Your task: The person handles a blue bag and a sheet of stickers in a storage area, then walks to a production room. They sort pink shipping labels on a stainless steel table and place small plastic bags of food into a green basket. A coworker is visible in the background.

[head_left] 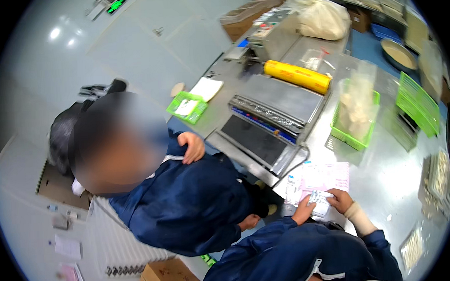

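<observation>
A small white printed slip of paper (319,204) is held between my two hands above the steel table's near edge. My left hand (302,211) grips its left side with closed fingers. At its right side, my right hand (341,200) is closed on the edge, the sleeve pushed back from a beige cuff at the wrist. Under and beyond the slip lie pink printed sheets (335,174) and a white sheet (313,173). Further printed papers (293,188) lie left of them, close to the table corner. The fingertips behind the slip are hidden.
To my left stands a co-worker in a dark blue jacket (188,212), one hand raised to the chest. A film-wrapping machine (279,108) with a yellow roll (297,77) is on the table ahead. A green basket (356,144) holding a filled plastic bag stands ahead right.
</observation>
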Action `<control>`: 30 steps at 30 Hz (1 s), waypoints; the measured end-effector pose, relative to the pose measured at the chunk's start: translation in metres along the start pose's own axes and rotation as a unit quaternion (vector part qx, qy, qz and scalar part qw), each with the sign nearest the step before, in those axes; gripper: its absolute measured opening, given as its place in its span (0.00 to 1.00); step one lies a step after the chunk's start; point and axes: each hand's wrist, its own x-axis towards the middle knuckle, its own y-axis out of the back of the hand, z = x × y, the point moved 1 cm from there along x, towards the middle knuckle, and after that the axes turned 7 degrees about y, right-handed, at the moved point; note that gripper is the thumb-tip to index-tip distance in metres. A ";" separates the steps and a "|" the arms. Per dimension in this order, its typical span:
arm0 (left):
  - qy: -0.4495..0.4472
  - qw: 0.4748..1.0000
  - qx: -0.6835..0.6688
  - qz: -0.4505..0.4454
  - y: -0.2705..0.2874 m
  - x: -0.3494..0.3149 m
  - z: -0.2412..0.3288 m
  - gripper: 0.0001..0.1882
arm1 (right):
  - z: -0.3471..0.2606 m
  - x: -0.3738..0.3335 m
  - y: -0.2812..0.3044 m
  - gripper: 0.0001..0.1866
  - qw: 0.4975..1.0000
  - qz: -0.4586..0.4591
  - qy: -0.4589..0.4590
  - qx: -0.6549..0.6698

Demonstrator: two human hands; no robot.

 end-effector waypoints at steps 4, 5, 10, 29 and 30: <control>0.023 0.999 0.027 0.000 0.002 -0.004 0.004 0.17 | 0.005 -0.003 0.002 0.14 0.995 0.014 0.066 -0.075; 0.028 1.000 -0.010 -0.005 0.002 -0.003 0.001 0.17 | 0.000 -0.001 0.002 0.14 0.996 0.006 0.051 -0.075; 0.045 0.998 -0.046 -0.005 0.004 0.004 -0.015 0.15 | 0.017 -0.007 -0.005 0.13 0.995 0.013 0.042 -0.084; -0.246 0.966 -0.050 0.054 0.010 0.111 0.291 0.11 | 0.032 0.025 0.051 0.14 0.986 0.059 0.030 -0.152; -0.232 0.972 -0.030 0.029 0.004 0.117 0.277 0.11 | 0.040 0.024 0.059 0.14 0.979 0.086 0.020 -0.182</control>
